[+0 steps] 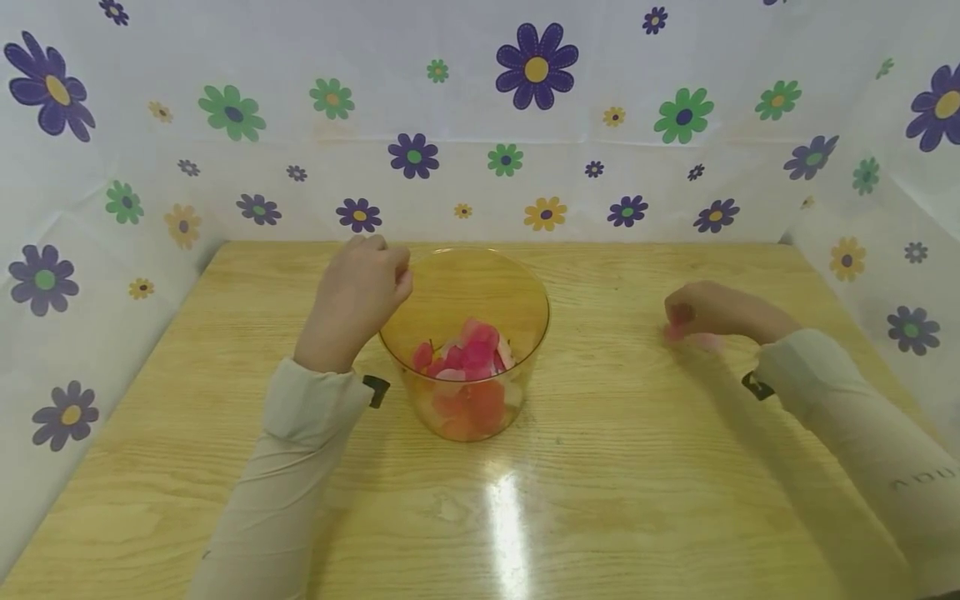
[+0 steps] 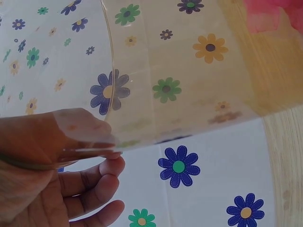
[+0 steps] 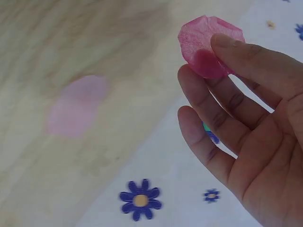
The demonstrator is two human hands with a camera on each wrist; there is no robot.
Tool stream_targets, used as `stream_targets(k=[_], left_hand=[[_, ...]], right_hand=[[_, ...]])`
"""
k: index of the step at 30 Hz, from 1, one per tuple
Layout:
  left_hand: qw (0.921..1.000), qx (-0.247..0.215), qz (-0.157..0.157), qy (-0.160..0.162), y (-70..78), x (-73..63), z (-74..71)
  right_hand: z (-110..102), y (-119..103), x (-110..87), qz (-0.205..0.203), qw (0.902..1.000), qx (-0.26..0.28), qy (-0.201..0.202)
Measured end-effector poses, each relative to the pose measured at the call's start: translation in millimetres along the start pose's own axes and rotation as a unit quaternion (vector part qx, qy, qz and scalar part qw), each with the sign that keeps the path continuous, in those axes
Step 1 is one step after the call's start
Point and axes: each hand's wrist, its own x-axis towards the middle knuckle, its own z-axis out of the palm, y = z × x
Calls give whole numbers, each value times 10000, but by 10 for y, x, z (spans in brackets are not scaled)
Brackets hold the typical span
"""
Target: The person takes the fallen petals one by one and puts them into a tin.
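Observation:
A clear amber plastic bowl (image 1: 480,279) stands upright near the middle of the table, with pink, red and whitish artificial petals (image 1: 480,354) heaped in it. My left hand (image 1: 356,300) grips its rim at the far left; in the left wrist view the thumb shows through the see-through wall, with fingers on the other side. Well to the right of the bowl, my right hand (image 1: 708,308) pinches a dark pink petal (image 3: 196,40) between thumb and fingers, just above the tabletop. A pale pink petal (image 3: 78,109) lies on the wood beside that hand.
The light wooden table (image 1: 622,500) carries the bowl. White flower-printed cloth (image 1: 465,108) rises behind it and along both sides. A dark clip-like piece (image 1: 757,386) sits at the right cuff, and another (image 1: 375,390) at the left one.

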Motion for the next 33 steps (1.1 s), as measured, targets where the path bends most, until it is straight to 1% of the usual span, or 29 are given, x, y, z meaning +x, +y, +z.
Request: stream_targets(k=[2, 3, 5, 7, 9, 10, 12, 14, 16, 19, 22, 25, 28, 30, 33], left_hand=[[10000, 28, -27, -27, -14, -12, -4], [10000, 37, -35, -32, -20, -16, -3], [10000, 70, -15, -16, -27, -21, -2], [9999, 130, 21, 24, -29, -18, 4], [9999, 160, 45, 43, -24, -9, 10], [9998, 178, 59, 38, -18, 0, 13], [9998, 194, 52, 1, -2, 16, 22], [9998, 186, 52, -36, 16, 25, 27], [9998, 180, 39, -60, 37, 28, 28], [9998, 172, 18, -71, 56, 26, 30], [9999, 141, -12, -77, 60, 26, 31], [9999, 144, -19, -58, 53, 22, 17], [9998, 175, -42, -49, 36, 6, -9], [9997, 206, -78, -67, 19, -8, -24], [9996, 249, -102, -89, -15, -29, -40]], right_hand=[[-84, -158, 8, -133, 9996, 29, 250], [-129, -251, 14, -222, 9986, 0, 475], [-228, -459, 32, -543, 9925, -103, 1091], [-325, -686, 54, -927, 9800, -185, 1749], [-410, -915, 89, -1362, 9628, -270, 2316], [-446, -1026, 108, -1623, 9532, -291, 2533], [-498, -1241, 152, -2036, 9385, -206, 2780], [-523, -1434, 206, -2333, 9299, -121, 2843], [-519, -1604, 264, -2522, 9285, 9, 2724], [-468, -1777, 362, -2627, 9363, 51, 2331], [-403, -1867, 431, -2687, 9424, -6, 1993], [-360, -1883, 455, -2691, 9429, -77, 1960], [-347, -1834, 427, -2663, 9400, -37, 2131], [-344, -1761, 391, -2635, 9369, -7, 2299], [-350, -1601, 315, -2485, 9341, -71, 2560]])
